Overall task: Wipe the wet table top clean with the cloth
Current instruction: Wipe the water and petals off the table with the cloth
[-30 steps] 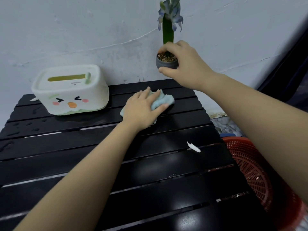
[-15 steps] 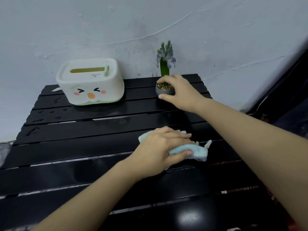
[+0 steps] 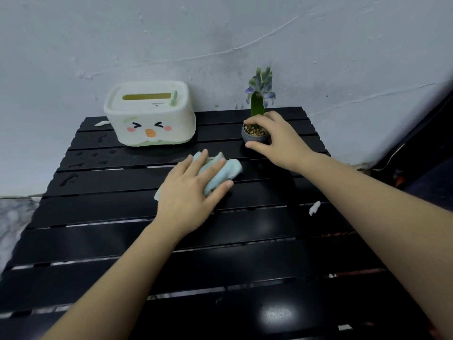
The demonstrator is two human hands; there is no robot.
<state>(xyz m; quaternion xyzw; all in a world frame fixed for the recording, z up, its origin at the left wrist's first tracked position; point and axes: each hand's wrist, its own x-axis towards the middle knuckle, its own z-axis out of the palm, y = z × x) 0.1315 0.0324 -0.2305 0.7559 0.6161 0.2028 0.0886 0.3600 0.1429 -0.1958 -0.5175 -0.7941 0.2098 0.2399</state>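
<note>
Nearest, only bare dark slats of the table (image 3: 245, 271), glossy, with both forearms reaching forward across them. Farther on, left hand (image 3: 190, 195) laid flat, palm down, fingers spread and pressing on the cloth (image 3: 226, 171); not a closed grip, more a flat pressing hold, thumb at the near right corner of the fabric. Cloth bunched, pale blue, directly under and just beyond the left fingers, sticking out mostly to the upper right of that hand, one small corner showing at its left side. Long axis of the cloth running diagonally, from near-left to far-right, its free end pointing toward the right hand (image 3: 277, 141). Left hand clearly the nearer one, in full contact; right hand apart from the cloth, just beyond its far-right end. Right hand curled round the small pot (image 3: 255, 136) of the flower (image 3: 259, 94), fingers over the rim and thumb at the near side, pot apparently resting on the table. Wet drops (image 3: 73, 177) visible well to the far left of the left hand, in front of the tissue box (image 3: 149, 116); probably the next strokes needed in that direction, across the slats to the left. Small white scrap (image 3: 314, 207) lying under the right forearm.
</note>
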